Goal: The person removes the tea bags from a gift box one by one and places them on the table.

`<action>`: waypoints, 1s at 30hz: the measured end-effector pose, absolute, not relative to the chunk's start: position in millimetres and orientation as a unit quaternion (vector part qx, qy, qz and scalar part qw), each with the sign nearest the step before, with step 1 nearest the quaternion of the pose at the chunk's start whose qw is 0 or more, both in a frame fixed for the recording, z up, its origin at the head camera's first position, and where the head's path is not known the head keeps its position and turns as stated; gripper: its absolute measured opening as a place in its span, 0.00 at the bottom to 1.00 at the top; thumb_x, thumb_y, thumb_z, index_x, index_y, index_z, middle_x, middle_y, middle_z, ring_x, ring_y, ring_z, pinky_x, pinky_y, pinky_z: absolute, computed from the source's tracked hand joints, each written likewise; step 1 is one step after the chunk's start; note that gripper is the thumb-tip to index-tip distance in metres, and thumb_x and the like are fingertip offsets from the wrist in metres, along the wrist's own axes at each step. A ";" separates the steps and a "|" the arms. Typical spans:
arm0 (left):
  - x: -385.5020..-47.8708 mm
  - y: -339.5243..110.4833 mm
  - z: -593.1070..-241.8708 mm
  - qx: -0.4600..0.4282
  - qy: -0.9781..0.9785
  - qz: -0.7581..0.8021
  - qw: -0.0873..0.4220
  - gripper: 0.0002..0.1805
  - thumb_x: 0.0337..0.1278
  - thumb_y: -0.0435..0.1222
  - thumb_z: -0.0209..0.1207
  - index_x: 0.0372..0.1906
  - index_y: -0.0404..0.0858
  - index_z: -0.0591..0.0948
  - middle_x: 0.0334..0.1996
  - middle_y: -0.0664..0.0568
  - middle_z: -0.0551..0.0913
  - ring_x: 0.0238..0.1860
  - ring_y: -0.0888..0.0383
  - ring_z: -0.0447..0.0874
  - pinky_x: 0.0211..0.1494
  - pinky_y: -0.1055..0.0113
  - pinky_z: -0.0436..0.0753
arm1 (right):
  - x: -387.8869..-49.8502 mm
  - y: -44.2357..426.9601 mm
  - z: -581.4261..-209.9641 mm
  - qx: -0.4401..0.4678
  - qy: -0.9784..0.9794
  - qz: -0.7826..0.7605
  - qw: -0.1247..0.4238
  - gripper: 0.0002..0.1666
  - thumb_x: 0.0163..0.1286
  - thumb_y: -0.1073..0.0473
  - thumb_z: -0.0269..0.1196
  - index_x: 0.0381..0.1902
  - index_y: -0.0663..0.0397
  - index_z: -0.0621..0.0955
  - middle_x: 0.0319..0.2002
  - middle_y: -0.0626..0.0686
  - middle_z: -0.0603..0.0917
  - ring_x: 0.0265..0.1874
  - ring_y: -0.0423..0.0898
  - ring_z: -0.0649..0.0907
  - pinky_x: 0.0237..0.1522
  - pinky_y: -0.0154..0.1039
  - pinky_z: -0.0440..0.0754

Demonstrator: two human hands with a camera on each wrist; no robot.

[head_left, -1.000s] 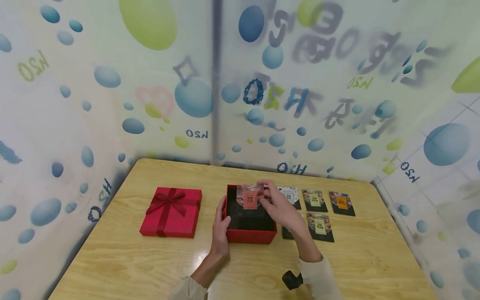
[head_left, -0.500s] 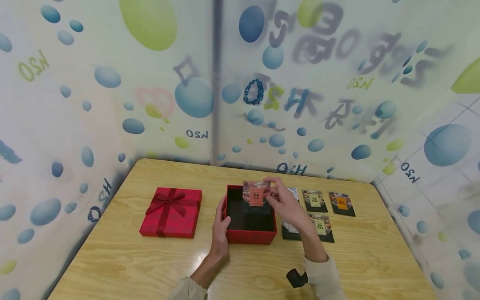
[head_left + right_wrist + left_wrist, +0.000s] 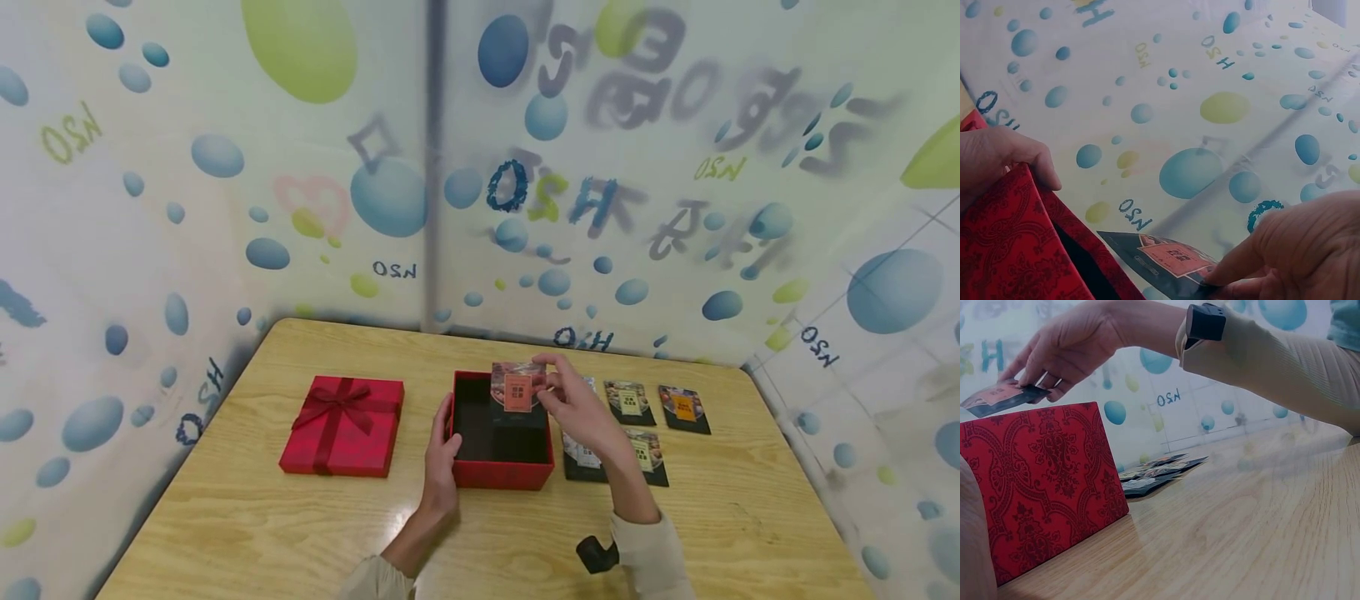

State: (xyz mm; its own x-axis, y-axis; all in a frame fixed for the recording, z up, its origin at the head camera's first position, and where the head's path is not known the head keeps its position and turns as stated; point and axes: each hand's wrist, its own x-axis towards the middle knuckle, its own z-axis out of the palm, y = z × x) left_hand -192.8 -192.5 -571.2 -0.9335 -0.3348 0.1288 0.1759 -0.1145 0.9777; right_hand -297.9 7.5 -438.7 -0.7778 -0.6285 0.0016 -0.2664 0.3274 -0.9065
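A red patterned gift box (image 3: 501, 475) with a black inside stands without its lid in the middle of the table. My left hand (image 3: 441, 458) holds its left wall, as the right wrist view also shows, fingers at the rim (image 3: 1041, 169). Above the right part of the box, my right hand (image 3: 577, 408) pinches the right edge of a flat black packet (image 3: 517, 387) with a pinkish-red label. In the left wrist view this packet (image 3: 1000, 399) is level with the top of the box, tilted. How deep the box's contents reach cannot be told.
A red lid (image 3: 348, 429) with a dark red ribbon bow lies left of the box. To the right lie several similar packets: one with an orange label (image 3: 683, 407), others with yellow-green (image 3: 630, 402) or whitish labels (image 3: 585, 457), partly behind my right arm.
My right hand has moved a little to the right, carrying the packet from over the middle of the box towards its right side. The left hand and the box have stayed put.
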 end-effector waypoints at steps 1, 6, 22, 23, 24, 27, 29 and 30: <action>-192.9 -192.7 -570.4 0.061 -0.645 -0.743 0.171 0.38 0.71 0.34 0.39 0.85 0.46 0.53 0.83 0.48 0.52 0.79 0.45 0.49 0.78 0.37 0.52 | -298.2 7.8 -438.4 -0.281 0.795 -0.507 0.178 0.26 0.83 0.66 0.50 0.74 0.55 0.63 0.33 0.64 0.75 0.31 0.53 0.74 0.34 0.43 0.71; -194.4 -193.3 -567.7 0.062 -0.638 -0.750 0.167 0.38 0.71 0.33 0.39 0.85 0.45 0.52 0.83 0.48 0.52 0.79 0.46 0.50 0.78 0.39 0.54 | -299.7 10.2 -436.0 -0.283 0.796 -0.507 0.170 0.25 0.82 0.67 0.51 0.74 0.56 0.65 0.33 0.65 0.76 0.34 0.52 0.75 0.35 0.43 0.71; -191.0 -190.8 -571.7 0.069 -0.622 -0.761 0.173 0.38 0.70 0.33 0.39 0.85 0.44 0.53 0.83 0.48 0.52 0.79 0.48 0.51 0.70 0.74 0.64 | -302.1 14.1 -438.4 -0.303 0.792 -0.504 0.163 0.23 0.81 0.67 0.53 0.70 0.56 0.69 0.37 0.58 0.83 0.30 0.51 0.74 0.32 0.41 0.72; -190.9 -191.2 -571.8 0.066 -0.624 -0.759 0.175 0.38 0.70 0.33 0.38 0.85 0.43 0.53 0.83 0.47 0.53 0.79 0.47 0.51 0.69 0.74 0.65 | -302.3 14.3 -438.8 -0.303 0.792 -0.505 0.163 0.23 0.81 0.66 0.53 0.70 0.56 0.69 0.37 0.58 0.83 0.30 0.51 0.74 0.32 0.41 0.72; -190.8 -191.5 -571.9 0.063 -0.623 -0.759 0.176 0.38 0.70 0.33 0.38 0.85 0.43 0.54 0.83 0.47 0.53 0.79 0.47 0.52 0.69 0.74 0.65 | -302.6 14.8 -438.7 -0.303 0.792 -0.504 0.162 0.22 0.81 0.66 0.53 0.70 0.55 0.69 0.37 0.59 0.83 0.30 0.51 0.74 0.32 0.41 0.72; -191.4 -192.3 -571.0 0.054 -0.625 -0.757 0.180 0.37 0.71 0.33 0.38 0.85 0.43 0.54 0.83 0.45 0.54 0.79 0.47 0.52 0.69 0.74 0.66 | -303.5 17.1 -437.8 -0.299 0.795 -0.503 0.159 0.23 0.81 0.66 0.53 0.70 0.55 0.69 0.40 0.59 0.84 0.30 0.51 0.74 0.32 0.42 0.72; -192.4 -193.0 -570.3 0.047 -0.628 -0.755 0.181 0.37 0.71 0.33 0.38 0.85 0.42 0.53 0.83 0.44 0.53 0.79 0.46 0.52 0.69 0.73 0.66 | -304.3 19.0 -437.0 -0.296 0.797 -0.503 0.156 0.23 0.81 0.66 0.54 0.70 0.55 0.69 0.41 0.59 0.84 0.31 0.53 0.75 0.33 0.42 0.73; -192.9 -193.2 -569.8 0.047 -0.628 -0.755 0.180 0.37 0.71 0.33 0.38 0.85 0.42 0.53 0.83 0.44 0.53 0.79 0.45 0.51 0.69 0.73 0.66 | -304.3 19.9 -436.1 -0.294 0.798 -0.504 0.153 0.23 0.81 0.66 0.54 0.70 0.55 0.69 0.42 0.59 0.84 0.32 0.55 0.76 0.34 0.42 0.73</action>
